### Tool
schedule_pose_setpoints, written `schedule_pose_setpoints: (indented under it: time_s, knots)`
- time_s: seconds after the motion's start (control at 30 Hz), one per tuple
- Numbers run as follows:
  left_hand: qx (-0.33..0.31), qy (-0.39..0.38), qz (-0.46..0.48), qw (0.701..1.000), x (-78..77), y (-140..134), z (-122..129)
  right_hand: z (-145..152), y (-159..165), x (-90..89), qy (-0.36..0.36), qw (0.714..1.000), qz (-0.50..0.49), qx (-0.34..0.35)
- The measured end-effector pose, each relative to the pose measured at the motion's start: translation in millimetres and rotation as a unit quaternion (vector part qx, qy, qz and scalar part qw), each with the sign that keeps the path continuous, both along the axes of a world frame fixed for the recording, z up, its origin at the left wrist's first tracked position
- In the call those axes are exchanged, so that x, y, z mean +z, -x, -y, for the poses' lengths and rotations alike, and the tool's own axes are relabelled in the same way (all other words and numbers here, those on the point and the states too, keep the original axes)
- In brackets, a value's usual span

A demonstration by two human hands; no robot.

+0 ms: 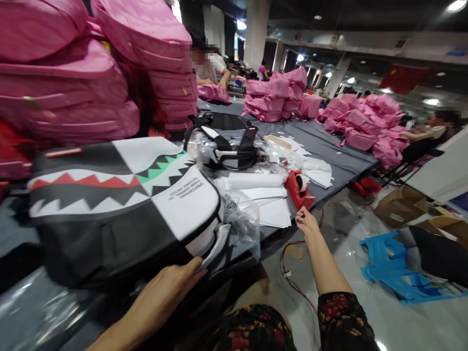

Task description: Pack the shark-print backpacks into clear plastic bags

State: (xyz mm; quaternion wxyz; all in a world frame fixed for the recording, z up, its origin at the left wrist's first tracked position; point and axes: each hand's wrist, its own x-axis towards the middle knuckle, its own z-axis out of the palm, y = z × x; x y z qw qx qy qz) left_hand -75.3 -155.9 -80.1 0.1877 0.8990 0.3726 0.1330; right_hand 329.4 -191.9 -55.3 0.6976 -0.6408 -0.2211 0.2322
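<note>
A black-and-white backpack (120,195) with red and green zigzag teeth lies flat on the dark-covered table. At its near edge, beside the pale handle (217,246), my left hand (171,285) grips the bag, with some of its fingers hidden. My right hand (307,222) is closed in a pinch at the near end of a red tape dispenser (294,192). Any tape between those fingertips is too small to make out. White paper sheets (274,212) and a clear plastic bag (243,219) lie between the backpack and the dispenser.
Stacked pink backpacks (164,53) rise at the left, with more pink piles (268,95) farther along the table. Behind the backpack sits another black-and-white bag (226,141) in clear plastic. Cardboard boxes (400,207) and blue plastic (387,263) lie on the right floor. Other people work beyond.
</note>
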Motion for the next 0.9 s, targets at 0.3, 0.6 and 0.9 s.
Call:
schedule_pose_setpoints:
  time_s: [0.3, 0.6, 0.9]
  knots:
    - [0.022, 0.089, -0.062, 0.994, 32.5, -12, 4, 63, 210, -30.1, -0.096, 0.913, -0.132, 0.373]
    - [0.037, 0.143, -0.057, 0.987, 46.5, -15, 8, 27, 246, -67.1, -0.006, 0.931, -0.112, 0.347]
    - [0.053, 0.123, -0.132, 0.982, 34.0, -32, 7, 17, 257, -88.6, 0.120, 0.930, -0.001, 0.347]
